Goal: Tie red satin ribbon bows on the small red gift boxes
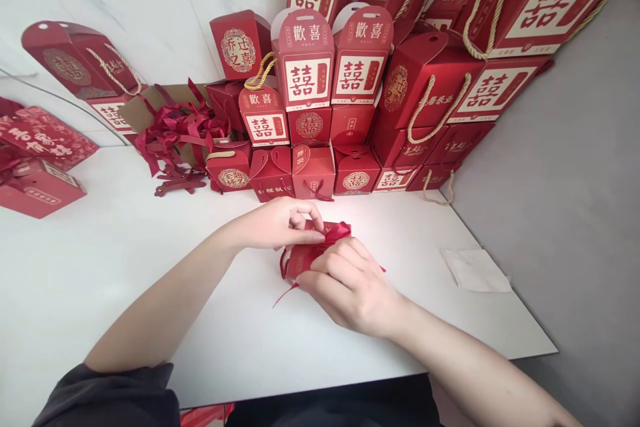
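Note:
A small red gift box (300, 259) lies on the white table in front of me, a dark red cord handle at its left side. Across its top runs a shiny red ribbon (341, 232) with a loop at the upper right. My left hand (283, 223) reaches over the far left of the box, thumb and index finger pinched at the ribbon. On the near side my right hand (353, 287) is closed, fingertips at the ribbon by the box's front edge. A thin ribbon tail sticks out past these fingertips; my right hand hides much of the box.
Stacked red gift boxes (357, 180) line the wall behind. At the back left, a cardboard carton (134, 113) overflows with red ribbons (175, 120). More red boxes (45, 187) stand far left. A white paper sheet (477, 270) lies right, beside the grey wall.

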### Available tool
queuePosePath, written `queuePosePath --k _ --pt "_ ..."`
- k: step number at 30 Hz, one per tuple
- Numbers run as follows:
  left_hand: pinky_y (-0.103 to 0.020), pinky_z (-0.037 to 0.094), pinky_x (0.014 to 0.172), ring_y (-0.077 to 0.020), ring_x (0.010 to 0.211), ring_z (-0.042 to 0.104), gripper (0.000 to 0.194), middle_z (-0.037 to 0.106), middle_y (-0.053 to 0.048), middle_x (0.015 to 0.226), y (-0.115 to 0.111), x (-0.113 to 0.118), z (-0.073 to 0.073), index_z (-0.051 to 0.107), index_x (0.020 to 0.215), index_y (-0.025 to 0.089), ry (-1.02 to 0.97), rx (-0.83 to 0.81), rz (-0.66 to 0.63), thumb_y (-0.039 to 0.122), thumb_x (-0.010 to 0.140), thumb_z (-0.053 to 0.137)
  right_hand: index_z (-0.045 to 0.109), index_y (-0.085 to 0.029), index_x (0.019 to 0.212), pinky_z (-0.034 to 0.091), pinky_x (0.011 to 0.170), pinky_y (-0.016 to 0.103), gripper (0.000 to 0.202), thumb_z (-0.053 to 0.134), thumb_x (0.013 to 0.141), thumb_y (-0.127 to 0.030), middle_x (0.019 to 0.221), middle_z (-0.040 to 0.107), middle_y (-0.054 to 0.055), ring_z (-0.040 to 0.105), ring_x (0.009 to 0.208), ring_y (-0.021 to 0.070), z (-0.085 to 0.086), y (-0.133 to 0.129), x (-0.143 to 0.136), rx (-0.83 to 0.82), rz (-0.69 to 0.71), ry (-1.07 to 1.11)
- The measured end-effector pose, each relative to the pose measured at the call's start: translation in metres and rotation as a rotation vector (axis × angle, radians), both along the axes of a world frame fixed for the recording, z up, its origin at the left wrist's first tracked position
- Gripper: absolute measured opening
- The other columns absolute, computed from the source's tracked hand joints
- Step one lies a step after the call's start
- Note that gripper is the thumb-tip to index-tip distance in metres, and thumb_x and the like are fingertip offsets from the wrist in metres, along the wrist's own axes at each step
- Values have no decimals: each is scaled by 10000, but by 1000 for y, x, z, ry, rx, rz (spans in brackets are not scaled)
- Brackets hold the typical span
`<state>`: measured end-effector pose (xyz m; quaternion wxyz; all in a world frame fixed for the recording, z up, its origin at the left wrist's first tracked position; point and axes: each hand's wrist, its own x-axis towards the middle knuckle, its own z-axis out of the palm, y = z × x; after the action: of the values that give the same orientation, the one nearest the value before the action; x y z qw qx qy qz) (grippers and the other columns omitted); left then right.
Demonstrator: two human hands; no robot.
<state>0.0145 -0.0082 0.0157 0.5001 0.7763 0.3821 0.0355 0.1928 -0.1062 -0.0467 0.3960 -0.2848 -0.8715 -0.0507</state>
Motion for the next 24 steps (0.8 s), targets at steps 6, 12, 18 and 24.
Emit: queuePosePath --k 6,12,18,24 --pt "-203 329 515 -75 545 432 314 527 34 621 1 0 -5 653 812 159 -16 137 -13 454 739 731 657 -189 923 387 798 349 168 495 961 -169 772 658 17 554 752 157 9 11 15 -140 238 -145" --pt "-219 374 578 -96 623 507 266 616 11 733 -1 1 -4 653 804 171 12 139 -27 419 744 725 679 -214 915 407 887 346 132 550 945 -218 798 696 4 587 733 131 24 16 34 -538 495 -64" --pt "-218 308 520 -75 529 427 271 525 43 611 1 0 -3 668 801 166 31 146 -47 425 740 720 639 -187 740 429 578 249 299 576 926 -413 637 628 -8 539 574 111 36 29 72 -1104 261 63" --pt "-218 315 531 -79 547 423 290 522 35 624 2 0 -4 669 790 160 14 96 -35 449 806 645 639 -159 626 302 407 219 442 633 831 -550 500 486 -40 389 423 71 30 43 84 -1437 127 -101"
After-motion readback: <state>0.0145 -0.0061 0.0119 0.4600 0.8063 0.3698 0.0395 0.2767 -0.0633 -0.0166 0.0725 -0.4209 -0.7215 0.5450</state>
